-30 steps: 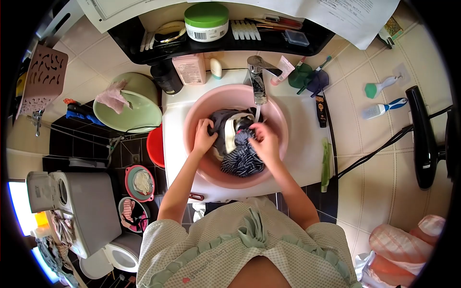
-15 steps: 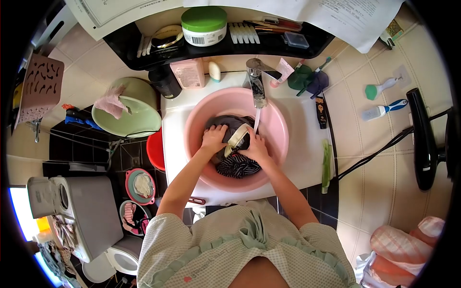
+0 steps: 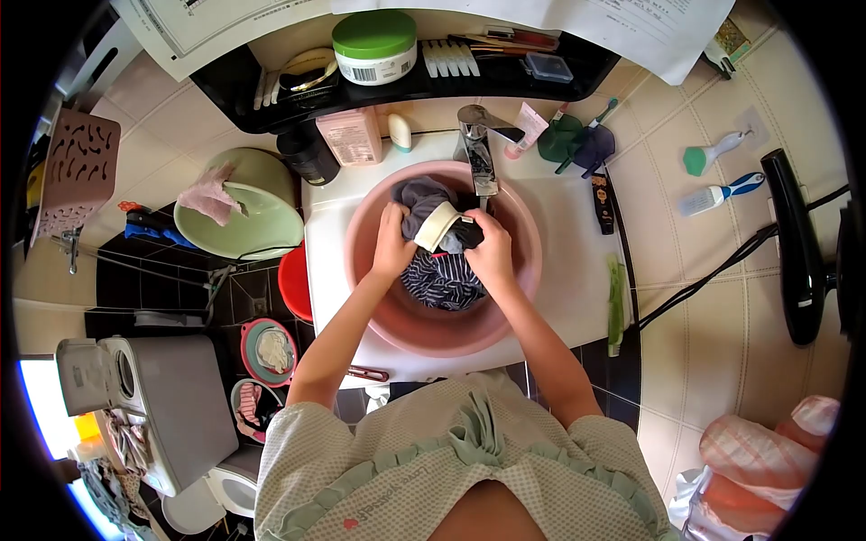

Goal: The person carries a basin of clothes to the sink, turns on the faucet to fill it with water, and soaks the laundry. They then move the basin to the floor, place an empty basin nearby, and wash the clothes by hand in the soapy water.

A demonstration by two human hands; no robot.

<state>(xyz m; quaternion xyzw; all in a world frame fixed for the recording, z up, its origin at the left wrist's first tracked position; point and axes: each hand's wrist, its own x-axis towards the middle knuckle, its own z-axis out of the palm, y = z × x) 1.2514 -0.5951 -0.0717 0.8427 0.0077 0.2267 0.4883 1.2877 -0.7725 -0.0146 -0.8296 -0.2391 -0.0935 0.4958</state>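
Dark grey garment [image 3: 422, 200] with a cream band [image 3: 437, 227] sits bunched inside the pink basin [image 3: 442, 343], toward the far half, held up over a striped cloth [image 3: 442, 287] that lies nearer the person. Both hands are on the garment, apart from each other with the band between them. The left hand [image 3: 393, 242] is clamped on the fabric at the band's left side, close to the basin's left wall; the right hand [image 3: 490, 248] pinches darker fabric at the band's right end, its fingertips just below the faucet [image 3: 479, 149]. How far the fingers wrap beneath the cloth is hidden.

Pink inner wall shows as a wide curve on the near side, between the striped cloth and the rim, and as a narrower strip beyond the right hand. At the far edge the faucet overhangs the rim, leaving little height above the cloth there.

The basin stands on a white counter [image 3: 577, 270], whose bare surface is wider on the right, reaching to a green strip-like item [image 3: 615, 307] and a dark case [image 3: 603, 203] near that edge. Behind, a black bottle [image 3: 307, 158], a pink container [image 3: 350, 135] and two cups [image 3: 561, 140] line the back, under the lip of a black shelf [image 3: 388, 104].
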